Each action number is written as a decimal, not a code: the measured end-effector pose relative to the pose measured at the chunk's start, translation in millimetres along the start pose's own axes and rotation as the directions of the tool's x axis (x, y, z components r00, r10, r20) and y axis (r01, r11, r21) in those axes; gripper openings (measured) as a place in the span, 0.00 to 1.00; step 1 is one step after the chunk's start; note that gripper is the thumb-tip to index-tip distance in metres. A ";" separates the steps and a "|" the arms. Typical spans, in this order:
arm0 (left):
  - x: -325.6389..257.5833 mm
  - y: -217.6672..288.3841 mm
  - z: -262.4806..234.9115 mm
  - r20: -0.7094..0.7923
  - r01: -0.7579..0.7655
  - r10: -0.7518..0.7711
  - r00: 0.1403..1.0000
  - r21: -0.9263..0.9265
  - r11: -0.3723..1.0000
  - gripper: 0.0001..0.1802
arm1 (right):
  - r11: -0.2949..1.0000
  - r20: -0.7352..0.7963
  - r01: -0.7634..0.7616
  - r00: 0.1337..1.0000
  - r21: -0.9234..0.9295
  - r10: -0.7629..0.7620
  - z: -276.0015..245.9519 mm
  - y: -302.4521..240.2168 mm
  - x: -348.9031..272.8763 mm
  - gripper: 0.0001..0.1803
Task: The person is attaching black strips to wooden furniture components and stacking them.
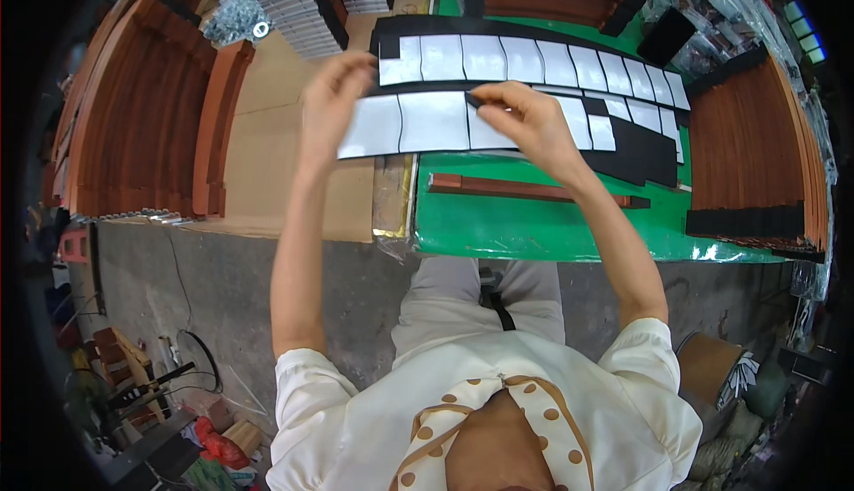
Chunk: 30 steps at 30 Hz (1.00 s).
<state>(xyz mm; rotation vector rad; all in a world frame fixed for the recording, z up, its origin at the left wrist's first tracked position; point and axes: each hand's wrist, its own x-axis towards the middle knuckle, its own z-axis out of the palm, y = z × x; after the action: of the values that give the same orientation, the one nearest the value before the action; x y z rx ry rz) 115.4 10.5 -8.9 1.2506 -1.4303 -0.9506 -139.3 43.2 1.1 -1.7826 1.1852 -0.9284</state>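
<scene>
Both hands hold one strip of white backed pads up at about twelve o'clock above the green table. The left hand pinches its left end; the right hand grips near the middle, fingers closed on a small black piece. About five white panels show on this strip. A second, longer strip lies just behind, showing roughly ten panels. One reddish wooden bar lies on the table at one o'clock of the person's knees.

Sheet of pads held between left hand and right hand. Second sheet lies beyond hands. Wooden strip on mat below right hand. Board stacks left of left hand.
</scene>
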 end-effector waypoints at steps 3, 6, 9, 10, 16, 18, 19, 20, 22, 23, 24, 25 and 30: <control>-77.7 17.6 36.7 0.198 0.013 -0.020 0.980 0.035 0.999 0.13 | 0.939 0.100 0.299 0.953 -0.170 -0.285 10.7 -17.9 -34.5 0.14; -122.5 23.6 46.0 0.233 -0.053 0.046 0.971 0.025 0.998 0.15 | 0.886 0.151 0.426 0.903 -0.185 -0.402 20.7 -20.1 -66.5 0.15; -148.0 21.7 47.1 0.221 -0.086 0.079 0.972 0.021 0.996 0.17 | 0.894 0.151 0.428 0.900 -0.133 -0.409 26.8 -16.4 -85.3 0.16; -155.2 19.4 47.6 0.214 -0.143 0.138 0.967 0.007 0.990 0.17 | 0.904 0.153 0.403 0.911 -0.141 -0.382 28.7 -17.0 -91.5 0.16; -171.5 2.2 48.0 0.129 -0.453 0.434 0.892 0.230 0.862 0.19 | 0.951 0.190 0.289 0.945 -0.109 -0.266 40.3 -18.4 -105.8 0.15; -174.9 -2.3 47.1 0.104 -0.413 0.400 0.911 0.211 0.886 0.19 | 0.963 0.205 0.261 0.948 -0.068 -0.243 43.9 -16.3 -105.3 0.15; -175.9 -3.6 46.6 0.081 -0.374 0.365 0.928 0.194 0.907 0.19 | 0.946 0.191 0.302 0.942 -0.122 -0.276 47.0 -15.8 -104.5 0.15; -175.5 -4.9 46.5 0.079 -0.373 0.364 0.928 0.189 0.908 0.19 | 0.924 0.178 0.340 0.934 -0.176 -0.310 48.9 -15.7 -103.4 0.15; -174.2 -7.7 46.6 0.048 -0.354 0.351 0.935 0.166 0.920 0.20 | 0.948 0.174 0.278 0.952 -0.157 -0.250 50.2 -16.8 -100.4 0.15; -172.5 -9.8 44.0 0.044 -0.352 0.349 0.936 0.163 0.922 0.20 | 0.967 0.168 0.216 0.967 -0.134 -0.193 50.7 -17.2 -98.4 0.15; -169.6 -12.3 39.8 0.102 -0.315 0.306 0.947 0.099 0.944 0.23 | 0.967 0.171 0.215 0.967 -0.136 -0.191 50.5 -17.7 -96.0 0.15; -165.8 -14.6 37.0 0.164 -0.274 0.266 0.950 0.033 0.961 0.26 | 0.971 0.141 0.202 0.973 -0.126 -0.184 49.7 -18.7 -93.2 0.14; -135.3 -28.2 40.6 0.045 -0.137 0.140 0.989 -0.059 0.989 0.26 | 0.979 -0.094 0.111 0.987 -0.169 -0.128 50.3 -14.8 -73.0 0.13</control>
<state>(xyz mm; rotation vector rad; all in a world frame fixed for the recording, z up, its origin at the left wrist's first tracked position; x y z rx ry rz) 81.7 137.4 -68.0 1.0788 -1.4979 -0.9259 -111.1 126.4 -17.6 -1.9750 1.2625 -1.0303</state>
